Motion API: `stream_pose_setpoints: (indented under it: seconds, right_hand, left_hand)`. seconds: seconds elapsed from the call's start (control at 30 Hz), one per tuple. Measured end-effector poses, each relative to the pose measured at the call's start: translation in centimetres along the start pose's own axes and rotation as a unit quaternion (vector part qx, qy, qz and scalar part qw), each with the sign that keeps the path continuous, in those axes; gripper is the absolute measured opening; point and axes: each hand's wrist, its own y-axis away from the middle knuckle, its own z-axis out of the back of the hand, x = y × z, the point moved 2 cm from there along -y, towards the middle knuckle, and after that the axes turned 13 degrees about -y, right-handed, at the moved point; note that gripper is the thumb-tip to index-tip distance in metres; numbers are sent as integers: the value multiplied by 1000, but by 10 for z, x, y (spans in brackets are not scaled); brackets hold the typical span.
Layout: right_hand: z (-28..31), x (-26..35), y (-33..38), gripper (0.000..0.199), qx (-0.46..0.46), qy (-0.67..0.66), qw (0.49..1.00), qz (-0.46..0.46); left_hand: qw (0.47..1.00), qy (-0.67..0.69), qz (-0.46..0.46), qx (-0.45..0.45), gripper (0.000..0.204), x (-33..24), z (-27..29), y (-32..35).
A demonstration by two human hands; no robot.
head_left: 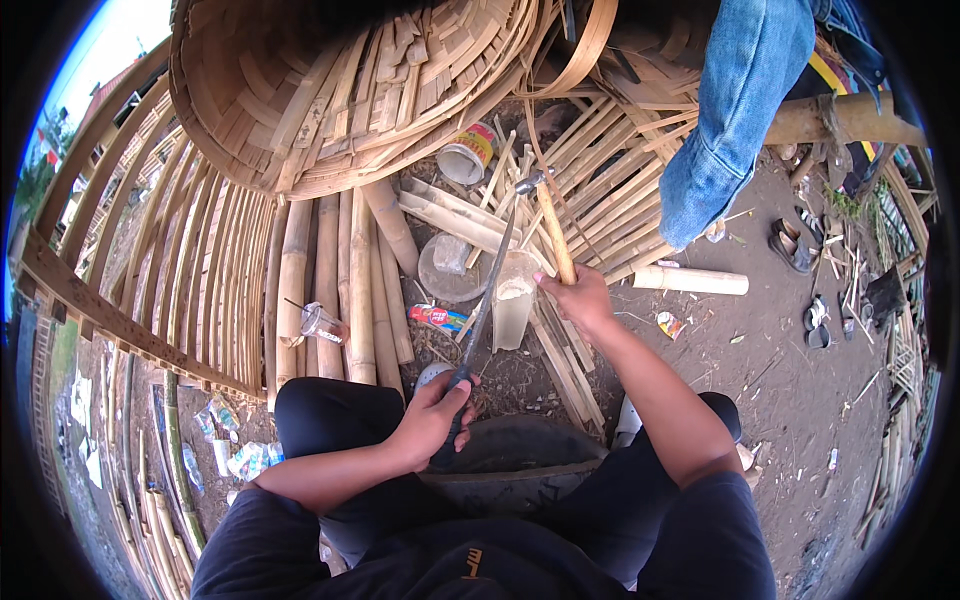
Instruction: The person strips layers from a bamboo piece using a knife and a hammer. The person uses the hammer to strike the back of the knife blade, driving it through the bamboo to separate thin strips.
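Observation:
My left hand (437,420) is closed round the dark handle of a long machete (488,290), whose narrow blade points up and away from me. My right hand (580,303) grips the wooden handle of a hammer (556,230). The hammer's metal head is close to the blade's tip; whether they touch I cannot tell. Just right of the blade stands a pale piece of split bamboo (511,325), its top end worn and ragged. A round block (450,268) with a pale lump on it lies left of the blade. Below my hands, between my legs, is a dark tub (515,478).
A large woven bamboo basket (300,120) fills the far left, above bamboo poles (327,270). Split bamboo strips (610,170) lie ahead. Another person's jeans-clad leg (735,120) hangs at far right. A slatted bamboo frame (190,270) stands left; sandals (790,245) lie right.

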Motion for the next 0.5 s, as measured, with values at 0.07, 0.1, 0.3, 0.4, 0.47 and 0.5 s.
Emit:
stream_pose_setpoints:
  seconds: [0.07, 0.1, 0.3, 0.4, 0.47, 0.5]
  right_hand:
    - [-4, 1, -1, 30, -3, -59, 998, -18]
    - [-5, 2, -1, 30, -7, -88, 996, -27]
    - [-9, 4, -14, 31, -41, -175, 984, 8]
    - [-10, 7, -13, 28, -41, -154, 987, -4]
    - [-13, 11, -10, 28, -32, -127, 991, -9]
    - [-13, 13, -9, 27, -29, -112, 993, -11]
  left_hand:
    - [1000, -1, 4, -2, 27, -3, 5, 1]
    - [1000, 12, 8, 1, 26, -5, 7, 1]
    - [999, 28, 20, 10, 26, -15, 10, 7]
    - [1000, 18, 17, 19, 27, -17, 9, 9]
    - [999, 3, 16, 28, 27, -17, 10, 9]
    - [999, -5, 15, 35, 27, -17, 10, 10]
